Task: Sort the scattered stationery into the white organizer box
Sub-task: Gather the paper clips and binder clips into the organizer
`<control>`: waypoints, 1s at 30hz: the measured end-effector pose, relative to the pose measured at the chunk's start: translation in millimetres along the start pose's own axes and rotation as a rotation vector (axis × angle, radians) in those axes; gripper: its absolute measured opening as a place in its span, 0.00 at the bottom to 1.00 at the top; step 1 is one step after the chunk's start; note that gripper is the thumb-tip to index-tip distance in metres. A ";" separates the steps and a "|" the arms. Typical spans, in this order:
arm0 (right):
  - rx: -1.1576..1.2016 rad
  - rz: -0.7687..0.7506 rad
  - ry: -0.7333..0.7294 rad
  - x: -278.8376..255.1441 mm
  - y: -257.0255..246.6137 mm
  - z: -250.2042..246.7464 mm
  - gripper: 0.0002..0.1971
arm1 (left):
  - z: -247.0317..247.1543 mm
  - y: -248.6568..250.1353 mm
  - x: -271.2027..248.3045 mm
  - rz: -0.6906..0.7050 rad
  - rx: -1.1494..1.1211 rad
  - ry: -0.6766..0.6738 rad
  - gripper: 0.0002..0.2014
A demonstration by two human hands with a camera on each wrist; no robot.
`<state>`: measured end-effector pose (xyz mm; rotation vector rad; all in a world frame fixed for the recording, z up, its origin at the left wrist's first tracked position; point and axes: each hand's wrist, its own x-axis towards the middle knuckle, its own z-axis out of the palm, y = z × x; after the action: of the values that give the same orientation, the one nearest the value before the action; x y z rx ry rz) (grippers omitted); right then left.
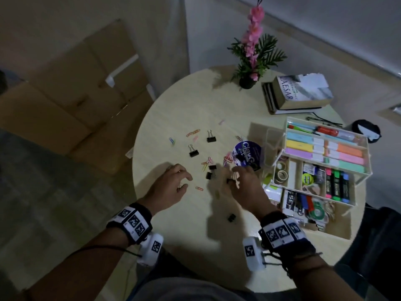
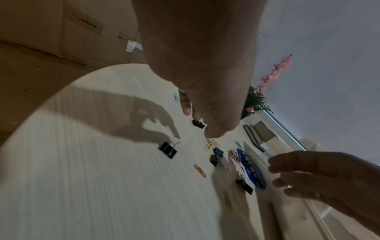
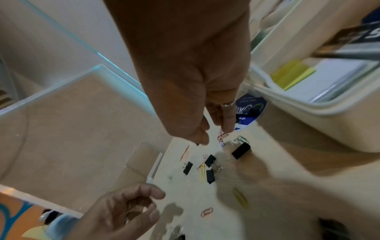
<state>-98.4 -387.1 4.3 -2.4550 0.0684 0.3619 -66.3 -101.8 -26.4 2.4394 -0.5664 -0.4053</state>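
Note:
Black binder clips point(image 1: 193, 153) and coloured paper clips point(image 1: 199, 188) lie scattered on the round table point(image 1: 173, 118). At the right stands the white organizer box point(image 1: 321, 197) with highlighters, tapes and markers in its compartments. My left hand point(image 1: 187, 182) hovers over the near left of the scatter with fingers loosely curled, and nothing shows in it. My right hand point(image 1: 234, 179) is motion-blurred just above a binder clip point(image 3: 240, 150) and some pink paper clips point(image 3: 223, 136); thumb and fingers hang apart and grip nothing. One small binder clip point(image 1: 231, 217) lies nearer to me.
A round purple printed disc point(image 1: 247, 155) lies between the clips and the box. Books point(image 1: 299, 94) and a potted pink flower point(image 1: 251, 68) stand at the table's far side. Cardboard boxes point(image 1: 76, 101) sit on the floor to the left.

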 end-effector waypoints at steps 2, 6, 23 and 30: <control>-0.013 0.062 0.072 26.8 -9.5 -2.6 0.20 | -5.3 -8.3 1.8 0.008 -0.020 -0.021 0.09; -0.135 0.234 0.121 75.5 -3.8 0.5 0.23 | -15.5 -23.4 7.1 0.018 -0.071 -0.070 0.08; -0.059 0.357 0.298 57.4 27.0 37.4 0.18 | -17.7 -44.6 59.5 0.091 -0.170 -0.191 0.09; -0.167 0.382 0.174 31.1 -8.1 6.7 0.17 | -8.4 -20.4 92.7 0.181 -0.176 -0.160 0.08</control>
<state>-69.0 -375.3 -4.4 -2.6302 0.6094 0.3261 23.2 -127.5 -46.5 2.1796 -0.7794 -0.5527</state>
